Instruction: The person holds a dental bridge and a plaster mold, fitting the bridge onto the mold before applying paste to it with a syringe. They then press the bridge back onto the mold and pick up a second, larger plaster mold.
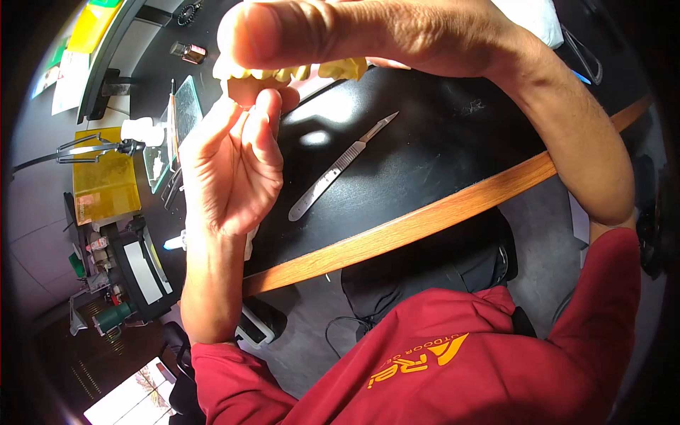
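A yellowish model of a row of teeth [341,69] is held up near the top of the view, partly hidden behind my right hand [382,35]. My right hand is wrapped over it, thumb pointing left. Just below, my left hand [237,163] has its palm turned up, its bent fingertips pressed together under the model at a pinkish piece [244,92]. A metal scalpel [329,178] lies on the black tabletop [425,156] below the model, its blade pointing to the upper right.
The table's wooden edge [418,212] runs diagonally near the body. A glass plate [185,117] with thin tools stands at the left, beside a white container [142,132]. A small bottle [188,52] lies at the upper left. White material [535,21] is at the top right.
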{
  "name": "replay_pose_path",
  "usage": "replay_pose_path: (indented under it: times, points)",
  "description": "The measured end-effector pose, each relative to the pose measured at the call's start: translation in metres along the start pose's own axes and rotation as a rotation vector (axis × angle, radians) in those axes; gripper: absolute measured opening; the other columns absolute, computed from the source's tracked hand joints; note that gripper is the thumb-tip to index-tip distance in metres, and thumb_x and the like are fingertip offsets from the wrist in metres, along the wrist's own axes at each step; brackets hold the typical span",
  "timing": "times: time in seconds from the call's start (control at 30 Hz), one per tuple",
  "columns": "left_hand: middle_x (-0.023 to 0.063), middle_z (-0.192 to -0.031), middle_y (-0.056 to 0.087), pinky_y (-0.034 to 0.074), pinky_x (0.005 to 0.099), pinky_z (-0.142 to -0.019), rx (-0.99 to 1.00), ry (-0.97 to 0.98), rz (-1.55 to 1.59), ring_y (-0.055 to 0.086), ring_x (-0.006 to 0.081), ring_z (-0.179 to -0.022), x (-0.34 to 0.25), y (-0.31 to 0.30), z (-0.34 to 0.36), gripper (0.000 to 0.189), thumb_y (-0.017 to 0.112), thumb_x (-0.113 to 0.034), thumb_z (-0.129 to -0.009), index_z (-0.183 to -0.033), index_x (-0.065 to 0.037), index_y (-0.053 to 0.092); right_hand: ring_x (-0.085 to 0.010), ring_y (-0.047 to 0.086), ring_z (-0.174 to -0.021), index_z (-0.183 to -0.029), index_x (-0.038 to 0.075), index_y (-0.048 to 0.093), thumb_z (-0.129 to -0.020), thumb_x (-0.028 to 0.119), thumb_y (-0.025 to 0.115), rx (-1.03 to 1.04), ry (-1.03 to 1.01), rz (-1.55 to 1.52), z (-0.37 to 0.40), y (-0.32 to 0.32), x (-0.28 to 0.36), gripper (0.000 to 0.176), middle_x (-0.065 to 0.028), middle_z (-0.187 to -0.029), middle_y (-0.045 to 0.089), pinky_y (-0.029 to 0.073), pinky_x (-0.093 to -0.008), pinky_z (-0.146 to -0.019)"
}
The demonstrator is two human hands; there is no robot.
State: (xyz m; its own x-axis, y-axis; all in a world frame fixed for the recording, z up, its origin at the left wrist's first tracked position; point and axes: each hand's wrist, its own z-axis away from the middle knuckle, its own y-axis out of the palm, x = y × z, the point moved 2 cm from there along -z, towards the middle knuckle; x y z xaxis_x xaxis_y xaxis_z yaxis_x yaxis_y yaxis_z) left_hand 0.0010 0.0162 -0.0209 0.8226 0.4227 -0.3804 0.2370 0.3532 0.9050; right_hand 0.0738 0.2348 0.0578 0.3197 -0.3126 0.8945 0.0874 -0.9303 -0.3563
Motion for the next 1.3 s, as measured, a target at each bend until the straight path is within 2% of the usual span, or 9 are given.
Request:
replay_pose_path:
  times: [0.17, 0.3, 0.5, 0.7, 0.83, 0.93, 1.03, 1.23, 1.3]
  points:
    - [0.0344, -0.124, 0.059, 0.064, 0.0312, -0.084, -0.006, -0.003, -0.013, 0.07, 0.0271, -0.108, 0.002, 0.002, 0.001, 0.038, 0.054, -0.01, -0.101, -0.132, 0.011, 0.047, -0.0151, 0.071, -0.065, -0.086, -0.002, 0.078, -0.075, 0.07, 0.077, 0.065, -0.036, -0.095, -0.003, -0.002, -0.001, 0.073, -0.0108, -0.071, 0.073, 0.058, -0.0276, -0.062]
    - [0.0333, -0.124, 0.059, 0.064, 0.0315, -0.084, 0.009, -0.005, -0.017, 0.07, 0.0278, -0.107, 0.003, 0.002, 0.001, 0.04, 0.053, -0.01, -0.101, -0.134, 0.011, 0.045, -0.0152, 0.072, -0.069, -0.09, -0.003, 0.077, -0.076, 0.07, 0.075, 0.147, -0.047, -0.227, -0.008, -0.009, -0.007, 0.074, -0.0117, -0.075, 0.074, 0.06, -0.0289, -0.065]
    - [0.0318, -0.125, 0.06, 0.064, 0.0308, -0.081, 0.021, 0.001, -0.045, 0.071, 0.0282, -0.103, 0.001, 0.003, 0.002, 0.039, 0.051, -0.011, -0.102, -0.135, 0.009, 0.045, -0.0155, 0.072, -0.072, -0.094, -0.003, 0.077, -0.079, 0.07, 0.072, 0.078, -0.176, -0.07, 0.0, -0.003, -0.005, 0.074, -0.0119, -0.079, 0.075, 0.059, -0.0297, -0.067]
    - [0.0273, -0.116, 0.063, 0.064, 0.0294, -0.078, 0.003, -0.015, -0.042, 0.07, 0.0251, -0.096, 0.0, 0.003, 0.001, 0.038, 0.052, -0.014, -0.102, -0.132, 0.008, 0.048, -0.0144, 0.071, -0.079, -0.103, -0.003, 0.075, -0.093, 0.048, 0.07, 0.063, -0.309, -0.121, -0.002, 0.003, -0.019, 0.052, -0.014, -0.087, 0.076, 0.057, -0.0287, -0.069]
    - [0.024, -0.109, 0.063, 0.064, 0.0295, -0.076, 0.006, 0.0, -0.076, 0.068, 0.023, -0.092, 0.002, 0.007, -0.001, 0.038, 0.054, -0.015, -0.101, -0.13, 0.008, 0.049, -0.0125, 0.069, -0.08, -0.104, -0.003, 0.073, -0.097, 0.035, 0.068, 0.033, -0.384, -0.315, -0.007, 0.006, -0.03, 0.039, -0.0143, -0.088, 0.075, 0.054, -0.0273, -0.067]
    - [0.0237, -0.109, 0.063, 0.064, 0.0298, -0.076, -0.001, 0.011, -0.09, 0.067, 0.0226, -0.092, 0.003, 0.007, 0.0, 0.037, 0.054, -0.014, -0.1, -0.129, 0.009, 0.05, -0.0096, 0.062, -0.067, -0.095, -0.003, 0.074, -0.098, 0.039, 0.067, 0.075, -0.309, -0.215, -0.008, 0.006, -0.025, 0.042, -0.0094, -0.076, 0.072, 0.048, -0.0271, -0.058]
    - [0.0242, -0.11, 0.063, 0.064, 0.0302, -0.076, 0.005, 0.01, -0.104, 0.067, 0.0221, -0.091, 0.003, 0.007, -0.001, 0.038, 0.054, -0.014, -0.099, -0.129, 0.009, 0.05, -0.0074, 0.053, -0.057, -0.084, -0.001, 0.073, -0.098, 0.046, 0.064, 0.322, -0.262, -0.299, -0.022, -0.009, -0.037, 0.049, -0.0035, -0.064, 0.064, 0.04, -0.0275, -0.051]
    - [0.025, -0.112, 0.063, 0.064, 0.0329, -0.076, 0.011, 0.012, -0.094, 0.07, 0.0228, -0.09, 0.003, 0.004, -0.001, 0.04, 0.055, -0.014, -0.098, -0.13, 0.009, 0.05, -0.0059, 0.044, -0.053, -0.07, 0.004, 0.066, -0.098, 0.053, 0.06, 0.054, -0.206, -0.211, -0.013, 0.005, -0.02, 0.057, 0.0025, -0.056, 0.052, 0.032, -0.0272, -0.048]
    - [0.0252, -0.112, 0.064, 0.064, 0.0333, -0.077, 0.011, 0.004, -0.094, 0.071, 0.0235, -0.089, 0.003, 0.005, -0.001, 0.04, 0.055, -0.013, -0.098, -0.13, 0.009, 0.05, -0.0068, 0.046, -0.058, -0.075, 0.004, 0.066, -0.097, 0.05, 0.063, 0.058, -0.171, -0.234, -0.012, 0.004, -0.022, 0.052, 0.0013, -0.061, 0.053, 0.035, -0.0271, -0.053]
